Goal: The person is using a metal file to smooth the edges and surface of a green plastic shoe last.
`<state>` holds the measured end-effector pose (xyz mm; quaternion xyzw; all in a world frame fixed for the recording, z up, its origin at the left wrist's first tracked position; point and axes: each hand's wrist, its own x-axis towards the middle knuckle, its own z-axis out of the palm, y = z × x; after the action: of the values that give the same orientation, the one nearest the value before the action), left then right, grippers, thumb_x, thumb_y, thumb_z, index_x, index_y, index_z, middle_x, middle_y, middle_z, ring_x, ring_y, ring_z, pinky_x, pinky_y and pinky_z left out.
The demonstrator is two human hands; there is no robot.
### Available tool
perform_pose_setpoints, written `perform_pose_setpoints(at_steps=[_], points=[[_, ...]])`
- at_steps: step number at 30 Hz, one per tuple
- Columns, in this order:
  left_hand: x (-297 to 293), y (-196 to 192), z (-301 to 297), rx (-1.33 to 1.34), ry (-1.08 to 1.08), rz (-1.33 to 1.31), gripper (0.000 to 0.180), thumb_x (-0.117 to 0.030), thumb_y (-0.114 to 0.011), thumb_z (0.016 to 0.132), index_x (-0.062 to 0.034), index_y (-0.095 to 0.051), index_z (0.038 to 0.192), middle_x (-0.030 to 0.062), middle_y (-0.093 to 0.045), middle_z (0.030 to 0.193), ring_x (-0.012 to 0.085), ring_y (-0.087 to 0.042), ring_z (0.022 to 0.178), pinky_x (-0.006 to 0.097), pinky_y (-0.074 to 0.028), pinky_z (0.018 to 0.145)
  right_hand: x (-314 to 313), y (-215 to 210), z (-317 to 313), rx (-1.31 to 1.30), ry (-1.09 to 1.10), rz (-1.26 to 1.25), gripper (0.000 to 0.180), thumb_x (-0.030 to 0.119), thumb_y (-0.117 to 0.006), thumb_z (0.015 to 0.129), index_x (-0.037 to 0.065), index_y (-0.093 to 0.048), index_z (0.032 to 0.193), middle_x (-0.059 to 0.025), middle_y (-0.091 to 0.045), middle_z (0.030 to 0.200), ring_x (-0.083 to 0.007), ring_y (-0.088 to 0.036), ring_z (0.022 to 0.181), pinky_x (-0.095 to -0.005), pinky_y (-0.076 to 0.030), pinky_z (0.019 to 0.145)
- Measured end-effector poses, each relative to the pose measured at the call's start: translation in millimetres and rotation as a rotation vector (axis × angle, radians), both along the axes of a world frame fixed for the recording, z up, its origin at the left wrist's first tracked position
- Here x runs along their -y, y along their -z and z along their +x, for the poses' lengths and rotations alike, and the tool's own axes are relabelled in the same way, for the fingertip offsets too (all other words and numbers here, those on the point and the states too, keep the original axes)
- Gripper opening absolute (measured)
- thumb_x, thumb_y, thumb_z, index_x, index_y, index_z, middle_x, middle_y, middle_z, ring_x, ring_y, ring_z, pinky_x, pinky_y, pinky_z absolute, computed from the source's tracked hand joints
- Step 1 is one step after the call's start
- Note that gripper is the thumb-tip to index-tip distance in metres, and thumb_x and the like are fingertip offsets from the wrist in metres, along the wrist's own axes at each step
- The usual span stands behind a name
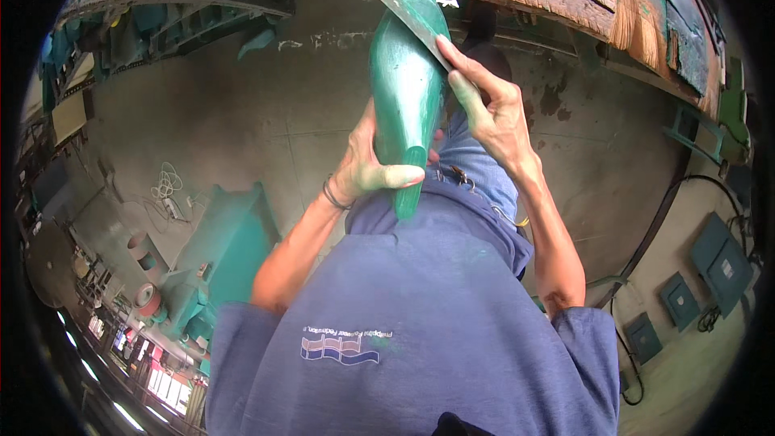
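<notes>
Above the lap: green cone, gripped by left hand; right hand pinches a scraper blade against it.

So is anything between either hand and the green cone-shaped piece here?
Nothing visible. The left hand is wrapped directly around the lower part of the green cone-shaped piece, thumb across its front. The right hand presses a flat metal blade against the piece's upper right side, so only that blade lies between its fingers and the surface.

The person wears a short-sleeved blue cotton T-shirt with a small striped chest emblem. Blue denim jeans show below. A thin dark wristband circles the left wrist.
</notes>
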<state>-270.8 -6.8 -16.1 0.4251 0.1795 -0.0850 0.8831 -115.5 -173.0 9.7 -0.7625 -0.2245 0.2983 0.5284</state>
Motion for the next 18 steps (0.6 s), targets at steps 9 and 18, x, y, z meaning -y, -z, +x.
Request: perform_pose_setpoints(at_steps=[9,18], points=[[-4,-3,-7,-0.018,0.012,-0.049,0.114,-0.026,-0.093,0.071,-0.0070,-0.032,0.166,0.0157,-0.060,0.141,0.0285,-0.070,0.123,0.049,-0.068,0.094,41,-22,-33,-0.196,-0.099,-0.003,0.045,0.007,-0.059,0.111,0.008,-0.062,0.156,-0.0134,-0.068,0.154,-0.0234,-0.060,0.147,-0.0376,-0.043,0.124],[1,-1,-6,-0.005,0.002,-0.014,0.115,-0.027,-0.093,0.071,-0.0051,-0.031,0.165,0.0183,-0.063,0.138,0.0294,-0.073,0.116,0.045,-0.067,0.095,47,-30,-71,-0.330,0.005,0.063,0.045,0.012,-0.056,0.114,0.011,-0.062,0.158,-0.0136,-0.072,0.146,-0.0136,-0.071,0.096,-0.0343,-0.059,0.077]])
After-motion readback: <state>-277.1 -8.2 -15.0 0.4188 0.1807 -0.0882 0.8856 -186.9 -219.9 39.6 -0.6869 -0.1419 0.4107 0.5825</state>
